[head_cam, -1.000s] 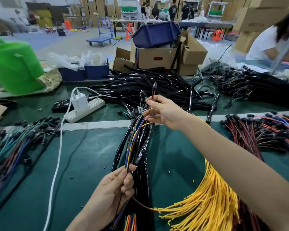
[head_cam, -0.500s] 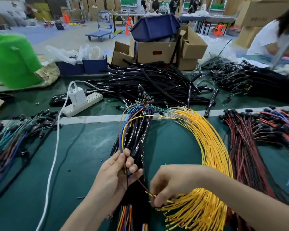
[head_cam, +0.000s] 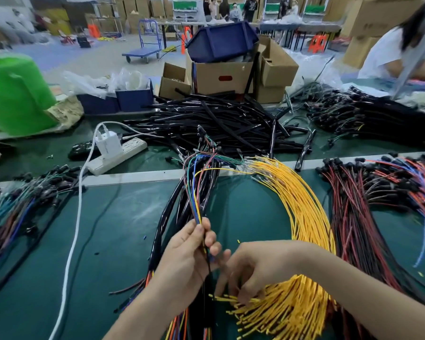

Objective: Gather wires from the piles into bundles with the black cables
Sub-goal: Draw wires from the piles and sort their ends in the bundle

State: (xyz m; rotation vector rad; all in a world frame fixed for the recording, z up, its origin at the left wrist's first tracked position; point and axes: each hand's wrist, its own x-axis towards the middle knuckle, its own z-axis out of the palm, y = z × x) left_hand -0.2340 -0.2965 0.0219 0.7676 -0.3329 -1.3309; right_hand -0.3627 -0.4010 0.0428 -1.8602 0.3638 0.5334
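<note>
My left hand [head_cam: 192,253] grips a bundle [head_cam: 195,192] of thin coloured wires together with long black cables, which runs away from me over the green table [head_cam: 123,241]. One yellow wire of the bundle arcs right toward the yellow wire pile [head_cam: 304,217]. My right hand [head_cam: 253,268] reaches down into the near ends of that pile, fingertips pinching a yellow wire end. A big heap of black cables [head_cam: 219,123] lies at the back of the table.
A pile of red and black wires [head_cam: 353,217] lies right of the yellow ones; a mixed coloured pile [head_cam: 15,209] lies far left. A power strip [head_cam: 115,155] with a white cord [head_cam: 76,229], cardboard boxes [head_cam: 219,74] and a green bag [head_cam: 12,94] stand behind. A person [head_cam: 390,52] works at back right.
My right hand came back from the far end of the bundle to the near ends of the yellow pile. My left hand keeps hold of the bundle and has barely shifted.
</note>
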